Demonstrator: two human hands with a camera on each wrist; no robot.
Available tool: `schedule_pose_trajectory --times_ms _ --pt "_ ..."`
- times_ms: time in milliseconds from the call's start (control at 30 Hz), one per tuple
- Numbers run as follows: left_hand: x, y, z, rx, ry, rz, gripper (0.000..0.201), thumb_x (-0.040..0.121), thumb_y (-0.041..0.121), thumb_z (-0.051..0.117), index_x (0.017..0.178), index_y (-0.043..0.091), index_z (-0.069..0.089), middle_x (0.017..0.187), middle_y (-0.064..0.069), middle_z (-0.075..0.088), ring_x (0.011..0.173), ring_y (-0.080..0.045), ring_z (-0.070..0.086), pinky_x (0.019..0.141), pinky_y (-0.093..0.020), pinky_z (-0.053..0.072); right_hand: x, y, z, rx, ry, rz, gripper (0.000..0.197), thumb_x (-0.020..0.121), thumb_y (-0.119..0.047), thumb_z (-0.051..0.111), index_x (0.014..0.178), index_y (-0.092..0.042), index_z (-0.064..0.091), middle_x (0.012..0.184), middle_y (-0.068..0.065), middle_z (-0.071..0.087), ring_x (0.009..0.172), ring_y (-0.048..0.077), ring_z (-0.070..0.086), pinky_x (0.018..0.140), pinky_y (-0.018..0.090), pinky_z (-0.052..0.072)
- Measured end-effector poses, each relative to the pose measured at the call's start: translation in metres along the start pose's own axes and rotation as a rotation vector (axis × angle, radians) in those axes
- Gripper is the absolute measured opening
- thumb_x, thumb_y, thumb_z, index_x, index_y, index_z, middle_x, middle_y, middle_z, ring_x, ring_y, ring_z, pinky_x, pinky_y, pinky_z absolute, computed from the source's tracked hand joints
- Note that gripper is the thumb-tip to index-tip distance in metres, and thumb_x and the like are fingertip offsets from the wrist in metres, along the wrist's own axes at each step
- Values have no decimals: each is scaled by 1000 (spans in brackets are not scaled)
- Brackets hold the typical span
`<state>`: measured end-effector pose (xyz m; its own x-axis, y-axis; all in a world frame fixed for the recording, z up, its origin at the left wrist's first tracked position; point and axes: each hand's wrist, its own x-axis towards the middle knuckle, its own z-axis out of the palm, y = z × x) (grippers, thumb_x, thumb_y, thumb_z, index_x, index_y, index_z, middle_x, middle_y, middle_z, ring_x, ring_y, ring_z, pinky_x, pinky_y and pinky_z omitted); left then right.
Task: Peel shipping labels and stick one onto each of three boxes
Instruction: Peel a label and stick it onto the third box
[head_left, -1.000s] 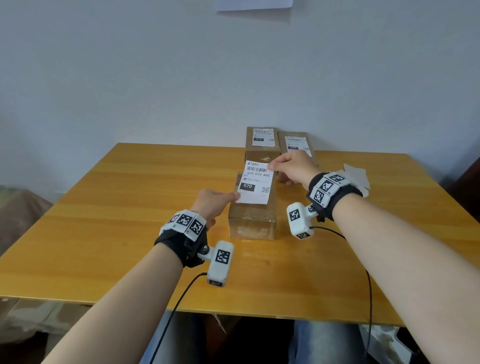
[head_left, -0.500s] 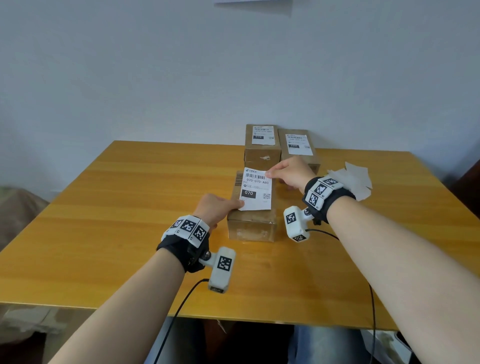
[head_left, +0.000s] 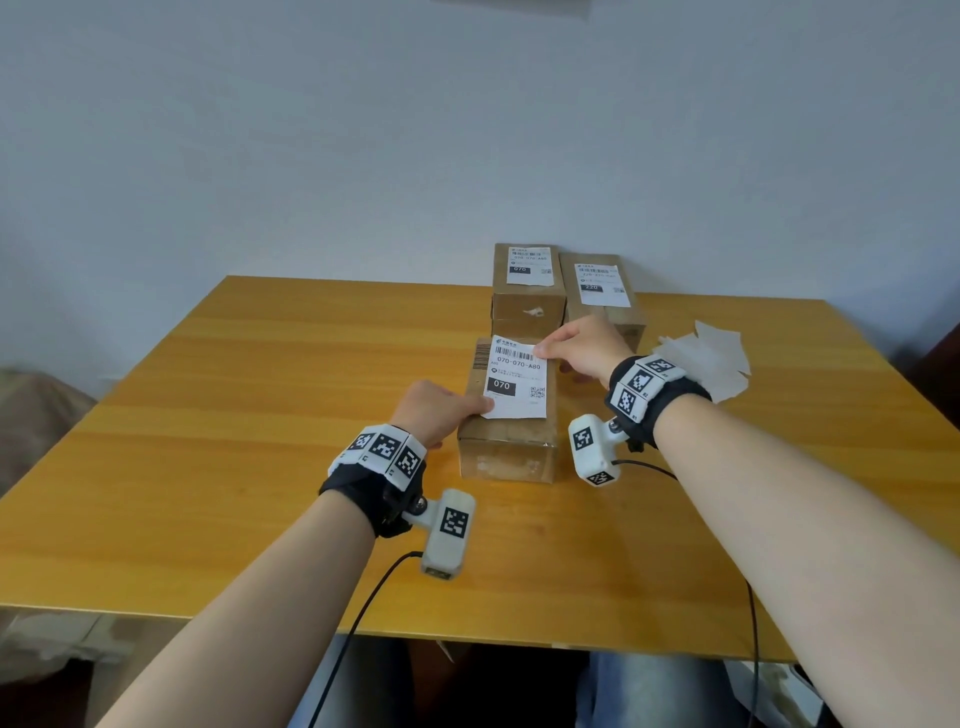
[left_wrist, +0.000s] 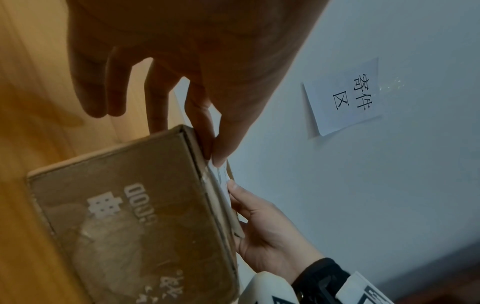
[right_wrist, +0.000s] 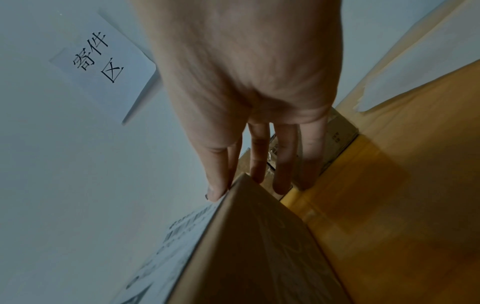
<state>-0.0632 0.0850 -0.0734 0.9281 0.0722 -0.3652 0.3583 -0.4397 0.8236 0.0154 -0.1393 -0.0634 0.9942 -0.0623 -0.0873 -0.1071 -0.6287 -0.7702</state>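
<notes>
Pale blue-grey wall (head_left: 311, 130); paper sign (left_wrist: 342, 96) on it; yellow wooden table (head_left: 234, 415).

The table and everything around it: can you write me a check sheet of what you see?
Surface: wooden table.
Job's things: near box, shipping label over its top; two far boxes already labelled.
Clutter: peeled backing papers.
Hands: left hand pinches label's near corner; right hand pinches its far corner.
Cables: black wrist-camera cables.
Surroundings: white wall, paper sign.
</notes>
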Motion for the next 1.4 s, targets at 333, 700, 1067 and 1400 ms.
schedule_pose_trajectory --times_ms 333,700,1067,1400 --pt "7 1 -3 56 -16 -32 50 81 45 82 108 3 72 111 -9 72 104 -25 65 82 -40 54 -1 1 -1 -28 -3 -3 13 91 -32 81 94 -20 83 100 -1 77 90 24 73 74 37 60" --pt "5 9 -4 202 -34 -10 52 84 48 78 106 1 74 95 -8 69 80 -21 60 57 -27 43 -2 1 2 -35 28 -7 11 91 -30 81 92 -19 83 94 -5 77 87 25 75 69 34 59" --pt "-6 14 -6 386 -70 10 56 88 61 68 106 8 73 110 -6 75 83 -20 69 50 -25 42 -7 6 4 -18 72 -16 29 89 -35 83 108 -18 70 105 -4 70 82 19 72 59 26 50" --pt "-11 9 -13 253 -231 -86 52 89 67 64 114 21 59 109 3 72 90 -18 71 88 -44 60 -24 13 6 -33 8 -102 28 91 -38 80 110 -21 68 106 -1 70 87 14 70 55 22 55"
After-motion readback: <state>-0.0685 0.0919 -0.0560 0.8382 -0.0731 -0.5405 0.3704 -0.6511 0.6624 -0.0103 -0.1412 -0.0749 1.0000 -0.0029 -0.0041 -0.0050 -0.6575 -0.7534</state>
